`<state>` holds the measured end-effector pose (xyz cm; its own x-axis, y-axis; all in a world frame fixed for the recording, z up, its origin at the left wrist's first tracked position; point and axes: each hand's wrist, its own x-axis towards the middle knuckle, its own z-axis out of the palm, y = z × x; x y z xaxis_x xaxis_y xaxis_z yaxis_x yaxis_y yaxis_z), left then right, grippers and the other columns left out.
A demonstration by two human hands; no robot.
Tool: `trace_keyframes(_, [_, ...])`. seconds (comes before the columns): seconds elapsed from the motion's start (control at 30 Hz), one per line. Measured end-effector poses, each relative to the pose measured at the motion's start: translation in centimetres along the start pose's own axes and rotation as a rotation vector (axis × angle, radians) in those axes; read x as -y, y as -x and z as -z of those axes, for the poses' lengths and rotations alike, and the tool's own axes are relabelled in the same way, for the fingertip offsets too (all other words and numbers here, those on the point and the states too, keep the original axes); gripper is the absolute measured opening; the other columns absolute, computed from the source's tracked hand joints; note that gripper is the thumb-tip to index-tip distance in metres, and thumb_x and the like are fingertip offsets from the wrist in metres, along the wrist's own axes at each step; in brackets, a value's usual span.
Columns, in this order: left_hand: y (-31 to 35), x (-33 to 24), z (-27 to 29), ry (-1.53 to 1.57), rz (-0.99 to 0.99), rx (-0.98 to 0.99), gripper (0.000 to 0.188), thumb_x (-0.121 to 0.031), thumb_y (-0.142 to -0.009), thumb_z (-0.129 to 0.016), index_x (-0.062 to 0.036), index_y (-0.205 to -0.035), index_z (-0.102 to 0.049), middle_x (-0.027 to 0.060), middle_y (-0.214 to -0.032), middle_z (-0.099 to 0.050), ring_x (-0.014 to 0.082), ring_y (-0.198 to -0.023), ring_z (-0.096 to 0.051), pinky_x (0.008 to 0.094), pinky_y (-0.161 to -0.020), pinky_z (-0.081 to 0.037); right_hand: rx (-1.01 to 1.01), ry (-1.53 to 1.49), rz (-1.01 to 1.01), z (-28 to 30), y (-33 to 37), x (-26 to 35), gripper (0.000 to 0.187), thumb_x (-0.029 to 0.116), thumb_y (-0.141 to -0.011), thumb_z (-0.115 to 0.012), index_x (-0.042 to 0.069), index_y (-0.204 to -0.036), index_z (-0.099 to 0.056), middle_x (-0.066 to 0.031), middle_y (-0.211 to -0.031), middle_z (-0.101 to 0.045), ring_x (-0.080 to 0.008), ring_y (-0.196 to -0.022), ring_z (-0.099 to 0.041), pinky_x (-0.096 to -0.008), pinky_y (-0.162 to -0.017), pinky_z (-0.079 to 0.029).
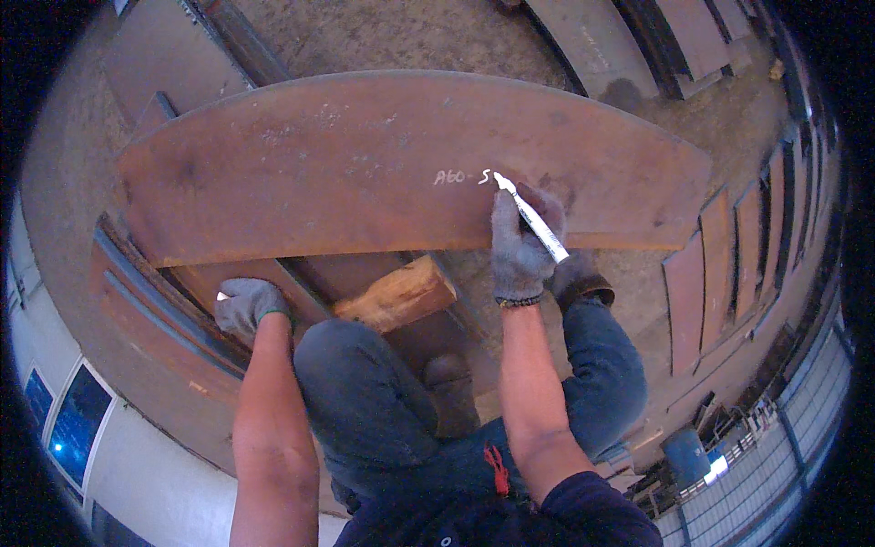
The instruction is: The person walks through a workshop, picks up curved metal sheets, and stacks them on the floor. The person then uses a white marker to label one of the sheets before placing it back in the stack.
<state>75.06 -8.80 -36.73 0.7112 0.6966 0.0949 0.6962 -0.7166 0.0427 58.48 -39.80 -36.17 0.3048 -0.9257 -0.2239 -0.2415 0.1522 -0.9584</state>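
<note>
A large rust-brown steel plate (328, 164) stretches across the view in front of me, its far edge looking curved. White handwriting (463, 177) shows near its middle right. My right hand (521, 239), in a grey knit glove, grips a white paint marker (542, 232) with the tip at the last written stroke. My left hand (252, 306), gloved alike, is closed below the plate's near left edge. A small white piece (221, 296), perhaps a marker cap, pokes out of its fingers; most of it is hidden.
A wooden block (398, 294) lies by the plate's near edge, beside my knee. More steel plates (164, 310) rest at the left, others (597, 46) at the far right. Several narrow plates (715, 264) line the right side. A white wall with a window (80, 424) stands lower left.
</note>
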Motion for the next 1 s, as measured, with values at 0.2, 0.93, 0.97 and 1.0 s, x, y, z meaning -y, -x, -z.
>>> trace_keyframes(0.2, [-0.9,1.0,-0.9,0.006,0.025,0.025,0.052,-0.041,-0.098,-0.047,0.0074,-0.112,-0.059,0.0324,-0.113,-0.057,0.0475,-0.101,-0.063,0.0571,-0.082,-0.053,0.097,0.15,0.022,0.7,-0.4,-0.4,0.018,0.003,-0.09,-0.074,-0.001,-0.106,-0.065,-0.0077,-0.092,-0.069,-0.0119,-0.078,-0.066,-0.0262,-0.066,-0.055])
trace_keyframes(0.93, [0.1,-0.3,0.3,0.041,0.047,0.01,0.054,-0.039,-0.099,-0.044,0.0107,-0.11,-0.061,0.0376,-0.118,-0.057,0.052,-0.106,-0.061,0.0571,-0.084,-0.053,0.148,0.071,0.048,1.1,-0.4,-0.7,0.024,0.003,-0.091,-0.073,0.001,-0.112,-0.062,-0.0086,-0.093,-0.069,-0.0131,-0.08,-0.067,-0.0258,-0.067,-0.056])
trace_keyframes(0.97, [0.2,-0.4,0.7,-0.018,0.014,0.041,0.054,-0.039,-0.098,-0.044,0.011,-0.109,-0.062,0.038,-0.118,-0.057,0.052,-0.106,-0.061,0.0571,-0.084,-0.053,0.131,0.119,0.095,1.3,-0.5,-0.8,0.024,0.002,-0.091,-0.073,0.001,-0.113,-0.061,-0.0086,-0.092,-0.069,-0.0129,-0.079,-0.067,-0.0257,-0.067,-0.056])
trace_keyframes(1.0, [0.4,-0.7,1.1,-0.075,-0.009,0.055,0.055,-0.039,-0.098,-0.044,0.0113,-0.108,-0.062,0.0384,-0.119,-0.057,0.052,-0.106,-0.062,0.0571,-0.084,-0.053,0.109,0.165,0.155,1.3,-0.5,-0.9,0.025,0.002,-0.091,-0.073,0.001,-0.114,-0.06,-0.0086,-0.092,-0.069,-0.0128,-0.078,-0.067,-0.0256,-0.067,-0.056])
